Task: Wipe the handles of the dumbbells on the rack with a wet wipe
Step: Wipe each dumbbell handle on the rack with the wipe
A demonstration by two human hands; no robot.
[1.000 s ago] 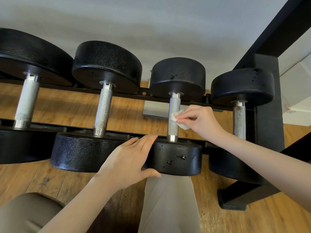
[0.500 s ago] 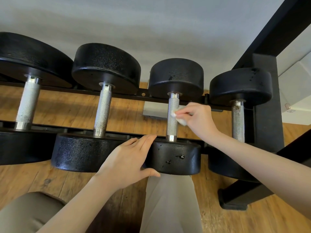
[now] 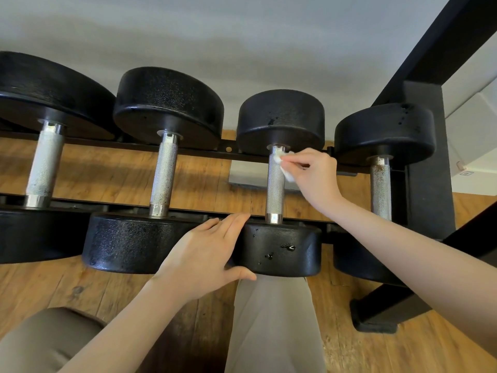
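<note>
The right hand (image 3: pixel 313 175), pinching the white wet wipe (image 3: pixel 285 165), has slid to the far end of the knurled steel handle (image 3: pixel 274 184). The left hand (image 3: pixel 207 254) still rests flat-fingered against the near black dumbbell head (image 3: pixel 285 251).

One view only, from a wide-angle camera worn on the person's head. It looks forward and steeply down, close over a black metal rack (image 3: pixel 422 168) whose two rails run left to right across the middle of the frame. Four black round-headed dumbbells with knurled silver handles (image 3: pixel 163 173) lie across the rails and fill the width. Wooden plank floor (image 3: pixel 88 289) shows beneath, a grey wall (image 3: pixel 215 36) above. Both forearms enter from the bottom edge. Straight lines bow toward the borders.
</note>
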